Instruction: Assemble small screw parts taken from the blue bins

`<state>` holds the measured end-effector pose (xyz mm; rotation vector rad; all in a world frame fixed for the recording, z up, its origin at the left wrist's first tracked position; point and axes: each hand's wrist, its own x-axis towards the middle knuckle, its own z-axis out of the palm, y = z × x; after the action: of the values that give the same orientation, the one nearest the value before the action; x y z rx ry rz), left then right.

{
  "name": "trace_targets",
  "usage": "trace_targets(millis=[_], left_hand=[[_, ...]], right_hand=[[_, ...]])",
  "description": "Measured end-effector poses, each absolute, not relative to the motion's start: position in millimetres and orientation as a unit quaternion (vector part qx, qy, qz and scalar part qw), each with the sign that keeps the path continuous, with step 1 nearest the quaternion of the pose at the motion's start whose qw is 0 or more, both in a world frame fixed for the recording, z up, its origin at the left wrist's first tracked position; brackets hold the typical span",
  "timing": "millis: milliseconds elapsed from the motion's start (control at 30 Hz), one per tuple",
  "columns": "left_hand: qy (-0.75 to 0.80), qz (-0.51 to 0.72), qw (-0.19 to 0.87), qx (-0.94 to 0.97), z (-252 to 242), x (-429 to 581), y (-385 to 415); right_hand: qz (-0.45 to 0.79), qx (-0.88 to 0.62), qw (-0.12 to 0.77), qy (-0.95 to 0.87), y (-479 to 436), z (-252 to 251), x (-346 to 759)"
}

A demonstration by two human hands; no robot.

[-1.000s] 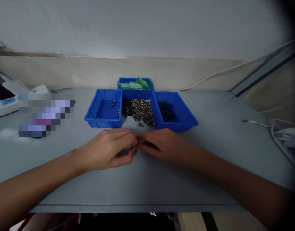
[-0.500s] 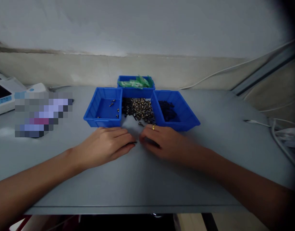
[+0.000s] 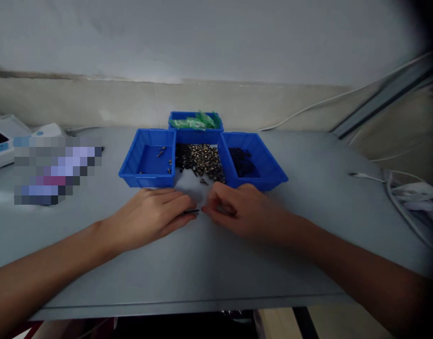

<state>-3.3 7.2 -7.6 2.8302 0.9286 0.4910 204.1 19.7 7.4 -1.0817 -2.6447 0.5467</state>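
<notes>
My left hand (image 3: 160, 214) pinches a thin black piece (image 3: 192, 211) whose tip points right. Just across a small gap, my right hand (image 3: 234, 209) has thumb and forefinger pressed together at that tip; whatever they hold is too small to name. Beyond the hands lies a pile of brassy screws (image 3: 205, 160), with small black pieces (image 3: 184, 157) heaped at its left. The left blue bin (image 3: 148, 181) holds a few screws. Dark small parts (image 3: 242, 161) fill some of the right blue bin (image 3: 273, 172).
Behind the pile, a third blue bin (image 3: 198, 136) contains green plastic packets (image 3: 198, 121). A pixelated flat object (image 3: 61, 169) and a white device (image 3: 3, 146) are on the left of the grey table (image 3: 188, 273). White cables (image 3: 407, 207) lie at the right.
The fingers of my right hand have closed and come up to the tip of the black piece. The whole view has shifted slightly, so the bins appear a little further left.
</notes>
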Motion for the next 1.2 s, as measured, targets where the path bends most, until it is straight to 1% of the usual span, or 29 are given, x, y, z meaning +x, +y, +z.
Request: trace_targets(millis=[100,200,500,667,867,1200], left_hand=[[0.315,0.166,0.06,0.932,-6.3,-2.2,6.3],[0.315,0.176,0.05,0.931,-6.0,-1.3,6.2],[0.299,0.188,0.045,0.934,-8.4,0.9,7.3],[0.334,0.158,0.056,0.927,-7.3,0.3,5.8],[0.34,0.128,0.045,0.931,-8.1,-0.7,7.3],[0.344,0.126,0.034,0.93,-8.4,-0.1,8.2]], right_hand=[[0.209,-0.329,0.092,-0.916,24.2,3.7,203.9],[0.204,-0.299,0.076,-0.929,27.4,0.5,204.7],[0.17,-0.288,0.053,-0.941,24.6,3.8,204.1],[0.146,-0.29,0.068,-0.943,24.5,3.4,205.9],[0.137,-0.292,0.07,-0.944,27.1,1.3,209.2],[0.13,-0.298,0.065,-0.943,26.6,1.7,209.0]])
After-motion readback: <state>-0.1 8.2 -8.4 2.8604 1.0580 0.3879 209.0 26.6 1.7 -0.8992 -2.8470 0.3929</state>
